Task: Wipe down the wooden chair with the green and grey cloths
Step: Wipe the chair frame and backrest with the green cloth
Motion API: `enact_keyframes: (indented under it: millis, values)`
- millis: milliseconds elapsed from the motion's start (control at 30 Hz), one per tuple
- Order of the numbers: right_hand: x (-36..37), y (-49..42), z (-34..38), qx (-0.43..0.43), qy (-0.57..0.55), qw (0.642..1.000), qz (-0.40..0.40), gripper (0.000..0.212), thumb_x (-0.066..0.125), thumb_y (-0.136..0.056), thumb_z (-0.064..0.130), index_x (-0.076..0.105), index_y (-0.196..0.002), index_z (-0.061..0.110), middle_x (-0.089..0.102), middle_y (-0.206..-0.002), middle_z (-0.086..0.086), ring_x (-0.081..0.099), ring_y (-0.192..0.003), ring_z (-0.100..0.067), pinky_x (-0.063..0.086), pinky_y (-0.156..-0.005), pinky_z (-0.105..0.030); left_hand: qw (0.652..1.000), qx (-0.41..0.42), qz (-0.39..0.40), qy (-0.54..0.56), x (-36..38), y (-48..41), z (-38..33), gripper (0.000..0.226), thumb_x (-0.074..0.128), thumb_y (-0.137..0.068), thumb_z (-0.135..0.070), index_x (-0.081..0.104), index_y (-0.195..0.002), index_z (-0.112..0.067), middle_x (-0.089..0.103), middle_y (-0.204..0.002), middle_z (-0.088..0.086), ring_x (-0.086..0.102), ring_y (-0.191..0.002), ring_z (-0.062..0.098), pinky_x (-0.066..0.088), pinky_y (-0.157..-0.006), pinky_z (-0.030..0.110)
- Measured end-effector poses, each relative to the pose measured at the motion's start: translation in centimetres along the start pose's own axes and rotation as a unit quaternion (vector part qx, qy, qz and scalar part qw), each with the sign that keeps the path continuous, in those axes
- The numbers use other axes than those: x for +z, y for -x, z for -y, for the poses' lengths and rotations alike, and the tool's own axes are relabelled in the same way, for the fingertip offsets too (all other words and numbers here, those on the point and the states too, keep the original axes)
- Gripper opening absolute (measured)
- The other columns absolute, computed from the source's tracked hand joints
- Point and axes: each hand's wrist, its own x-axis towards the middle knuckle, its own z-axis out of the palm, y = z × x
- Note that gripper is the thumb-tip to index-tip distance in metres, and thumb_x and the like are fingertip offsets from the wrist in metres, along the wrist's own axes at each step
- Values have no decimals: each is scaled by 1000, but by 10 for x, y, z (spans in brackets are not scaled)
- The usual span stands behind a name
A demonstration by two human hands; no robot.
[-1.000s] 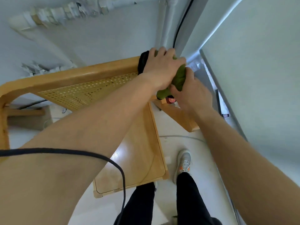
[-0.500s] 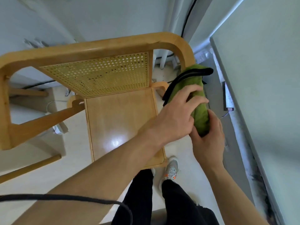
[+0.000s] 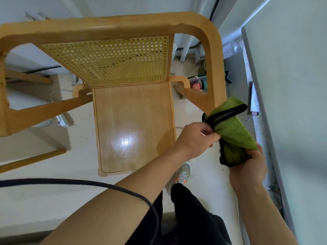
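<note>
Both hands work the green cloth [image 3: 233, 133]: the left hand [image 3: 196, 138] pinches its black-edged fold, while the right hand [image 3: 247, 168] grips the bunched lower end. Between them the cloth appears wrapped round the front of the armrest [image 3: 215, 76] of the wooden chair [image 3: 132, 121], probably so it sleeves the wood for wiping.

Green cloth [image 3: 235, 133], seemingly round wooden chair [image 3: 134, 121] arm

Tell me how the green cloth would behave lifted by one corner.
Probably floppy: the green cloth folds and bunches where the right hand grips it. Likely light, since the left hand holds its black edge with a pinch. Its fuzzy pile should grip the wooden chair rather than slip.
</note>
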Motion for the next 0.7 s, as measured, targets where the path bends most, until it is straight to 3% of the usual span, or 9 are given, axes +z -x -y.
enact_keyframes:
  millis: [100, 200, 267, 333, 400, 500, 567, 667, 700]
  values:
    - [9, -8, -5, 49, -10, 998, 30, 47, 34, -88, 6, 67, -119, 20, 67, -120, -18, 64, -105, -40, 50, -85, -50, 997, -39, 24, -55, -13, -16, 6, 18, 64, -80, -29, 74, -78, -14, 75, -80, 1, 72, -78, 18, 58, -76, 43]
    - [51, -17, 2, 89, -54, 992, 74, 40, 41, -92, 12, 69, -120, 17, 69, -115, -11, 62, -106, -34, 51, -94, -45, 998, -57, -2, 8, -30, -27, 5, 17, 61, -87, -22, 75, -88, -13, 75, -93, 2, 70, -81, 15, 52, -67, 27]
    - [74, -18, 11, 79, -72, 987, 122, 31, 66, -70, 19, 73, -100, 17, 65, -100, -9, 58, -96, -28, 47, -91, -39, 995, -70, 0, 68, -36, -29, 0, 17, 58, -92, -20, 72, -95, -11, 73, -103, 5, 67, -87, 17, 50, -72, 27]
    - [82, -22, 20, 60, -74, 979, 180, 47, 78, -49, 26, 71, -95, 16, 65, -101, -9, 61, -95, -26, 44, -92, -37, 987, -103, 18, 123, -38, -32, -5, 19, 52, -97, -23, 68, -101, -13, 73, -109, 5, 68, -99, 24, 53, -85, 38]
    - [83, -28, 28, 48, -64, 975, 209, 60, 83, -43, 31, 71, -100, 15, 66, -108, -10, 65, -99, -27, 47, -92, -35, 975, -136, 25, 173, -38, -37, -8, 27, 47, -100, -29, 67, -105, -12, 74, -107, 5, 71, -100, 27, 54, -90, 42]
    - [81, -39, 30, 40, -108, 978, 175, 48, 67, -66, 18, 69, -115, 16, 71, -117, -10, 70, -106, -26, 53, -93, -36, 953, -176, 12, 248, -31, -47, -5, 32, 46, -102, -36, 67, -102, -11, 77, -94, 5, 75, -88, 23, 59, -82, 36]
    - [87, -48, 26, 38, -136, 979, 150, 32, 60, -82, 17, 69, -113, 17, 72, -112, -8, 70, -103, -24, 54, -90, -35, 938, -195, 8, 286, -23, -52, -1, 26, 49, -102, -32, 64, -104, -11, 77, -92, 7, 75, -82, 22, 59, -78, 32]
    - [105, -57, 17, 41, -89, 981, 169, 26, 61, -90, 42, 72, -101, 22, 67, -108, -5, 61, -111, -27, 46, -105, -42, 932, -211, 2, 293, -19, -61, 5, 18, 52, -100, -26, 64, -97, -13, 76, -88, 7, 73, -76, 20, 57, -79, 32]
    - [112, -57, 16, 44, -68, 979, 187, 32, 53, -94, 50, 73, -98, 25, 67, -107, -4, 59, -111, -28, 45, -101, -44, 940, -213, -5, 266, -20, -65, 8, 16, 54, -98, -25, 65, -93, -14, 75, -88, 7, 71, -76, 20, 56, -78, 33]
